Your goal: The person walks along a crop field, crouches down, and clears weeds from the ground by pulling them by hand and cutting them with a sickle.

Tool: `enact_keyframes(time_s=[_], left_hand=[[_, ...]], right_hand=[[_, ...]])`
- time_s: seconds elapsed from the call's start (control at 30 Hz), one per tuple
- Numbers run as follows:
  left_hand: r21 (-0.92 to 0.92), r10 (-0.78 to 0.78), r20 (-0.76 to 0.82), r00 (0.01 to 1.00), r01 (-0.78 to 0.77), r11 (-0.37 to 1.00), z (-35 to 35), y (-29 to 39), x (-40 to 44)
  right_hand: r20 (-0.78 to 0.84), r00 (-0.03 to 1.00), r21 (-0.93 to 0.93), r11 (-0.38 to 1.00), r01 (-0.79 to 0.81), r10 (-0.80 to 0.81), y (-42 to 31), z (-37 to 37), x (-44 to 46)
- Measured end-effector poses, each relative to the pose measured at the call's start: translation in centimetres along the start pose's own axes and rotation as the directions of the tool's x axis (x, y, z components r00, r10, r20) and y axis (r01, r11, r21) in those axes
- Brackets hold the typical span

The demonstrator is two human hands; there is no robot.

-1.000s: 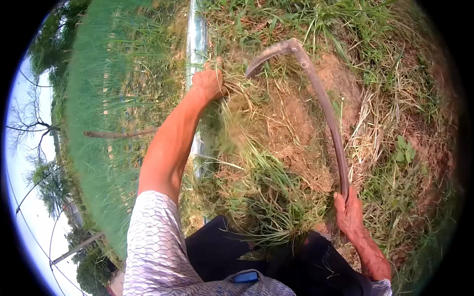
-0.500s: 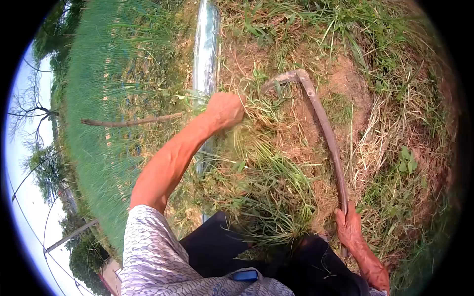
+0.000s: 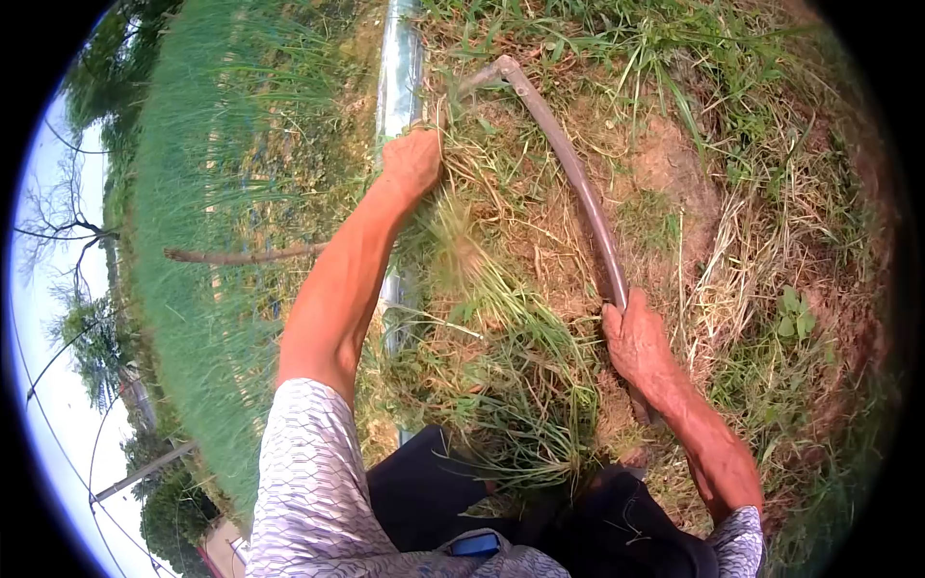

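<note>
My left hand (image 3: 412,162) is closed in a fist around a tuft of grass (image 3: 453,159), beside the shiny plastic-covered strip. My right hand (image 3: 638,337) grips the long curved wooden handle of a sickle (image 3: 578,178) near its lower end. The handle's far end bends sharply left, and the blade (image 3: 477,79) points towards my left hand, just above it. Its tip is hard to make out among the weeds. A loose heap of cut grass (image 3: 530,414) lies in front of my legs.
A wooden stick (image 3: 246,255) juts out on the left, partly behind my left forearm. Tall green crop rows (image 3: 183,289) stand beyond the plastic strip (image 3: 400,77). Bare soil (image 3: 665,159) and dry straw (image 3: 723,255) lie to the right.
My right hand has moved up and left, carrying the sickle's head further forward and nearer the plastic strip. My left hand has also shifted forward and slightly left, still closed.
</note>
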State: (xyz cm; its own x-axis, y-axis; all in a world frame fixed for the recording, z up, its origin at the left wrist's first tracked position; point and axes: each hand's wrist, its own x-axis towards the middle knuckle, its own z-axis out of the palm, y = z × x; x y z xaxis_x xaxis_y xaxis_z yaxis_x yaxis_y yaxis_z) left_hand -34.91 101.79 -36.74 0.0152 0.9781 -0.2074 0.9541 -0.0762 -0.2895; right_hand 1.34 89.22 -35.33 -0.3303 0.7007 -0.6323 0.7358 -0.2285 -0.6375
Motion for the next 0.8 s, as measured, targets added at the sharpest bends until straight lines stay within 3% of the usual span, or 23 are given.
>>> enact_keyframes(time_s=[0.07, 0.13, 0.2, 0.23, 0.3, 0.37, 0.4, 0.43, 0.47, 0.5, 0.57, 0.6, 0.67, 0.7, 0.8], left_hand=[[-0.05, -0.043, 0.142, 0.989, 0.05, 0.997, 0.5, -0.4, 0.7], [-0.072, -0.035, 0.126, 0.991, 0.044, 0.996, 1.2, -0.8, 0.8], [-0.16, -0.055, -0.009, 0.998, 0.053, 0.986, 1.7, -1.1, 1.5], [-0.217, -0.066, -0.019, 0.998, 0.06, 0.974, 2.3, -1.5, 1.7], [-0.219, -0.037, 0.016, 0.999, 0.039, 0.975, 0.6, -1.3, 0.7], [-0.229, 0.036, 0.141, 0.989, -0.003, 0.973, -1.9, -0.5, -1.8], [-0.26, 0.081, 0.328, 0.941, 0.007, 0.966, -3.5, 0.8, -3.6], [-0.239, 0.235, 0.487, 0.841, -0.131, 0.962, -4.9, 2.4, -6.0], [-0.328, 0.328, 0.6, 0.729, -0.15, 0.933, -4.7, 4.0, -8.8], [-0.479, 0.438, 0.604, 0.665, -0.136, 0.867, -6.2, 5.5, -11.9], [-0.444, 0.512, 0.682, 0.522, -0.261, 0.857, -5.5, 7.4, -15.1], [-0.443, 0.511, 0.685, 0.52, -0.26, 0.858, -5.5, 7.4, -15.2], [-0.256, 0.254, 0.497, 0.83, -0.14, 0.957, -6.6, 7.1, -14.8], [-0.233, 0.28, 0.218, 0.935, -0.228, 0.945, -6.5, 6.4, -14.6], [-0.105, 0.163, 0.219, 0.962, -0.142, 0.984, -5.1, 4.6, -12.6]], right_hand=[[0.021, 0.999, 0.053, 0.998, -0.045, 0.044, -1.4, -0.5, 0.0], [0.028, 0.999, 0.019, 0.999, -0.028, 0.027, -1.1, -0.4, 0.2], [0.014, 1.0, 0.019, 1.0, 0.003, -0.004, 1.3, 0.3, 0.0], [0.048, 0.987, -0.129, 0.979, 0.16, -0.155, 3.4, 0.8, -1.1], [0.156, 0.98, -0.041, 0.992, -0.122, 0.127, 0.2, -1.7, -3.7], [0.195, 0.97, -0.055, 0.989, -0.139, 0.147, 3.6, -2.0, -8.2], [0.197, 0.97, -0.03, 0.99, -0.141, 0.144, 5.5, -1.7, -10.8], [0.204, 0.968, -0.001, 0.989, -0.148, 0.145, 7.3, -1.4, -13.2], [0.214, 0.966, -0.002, 0.988, -0.152, 0.149, 9.0, -1.5, -15.2], [0.17, 0.977, -0.029, 0.992, -0.125, 0.128, 10.4, -1.7, -16.9], [0.134, 0.986, -0.064, 0.994, -0.09, 0.098, 10.9, -2.2, -17.3], [0.103, 0.991, -0.008, 0.997, -0.082, 0.083, 10.2, -2.3, -16.6], [0.054, 0.994, 0.086, 0.991, -0.098, 0.093, 8.2, -2.1, -14.5], [0.036, 0.993, 0.122, 0.986, -0.116, 0.112, 6.8, -2.0, -12.6], [0.022, 0.997, 0.081, 0.994, -0.075, 0.074, 3.6, -1.7, -9.2]])
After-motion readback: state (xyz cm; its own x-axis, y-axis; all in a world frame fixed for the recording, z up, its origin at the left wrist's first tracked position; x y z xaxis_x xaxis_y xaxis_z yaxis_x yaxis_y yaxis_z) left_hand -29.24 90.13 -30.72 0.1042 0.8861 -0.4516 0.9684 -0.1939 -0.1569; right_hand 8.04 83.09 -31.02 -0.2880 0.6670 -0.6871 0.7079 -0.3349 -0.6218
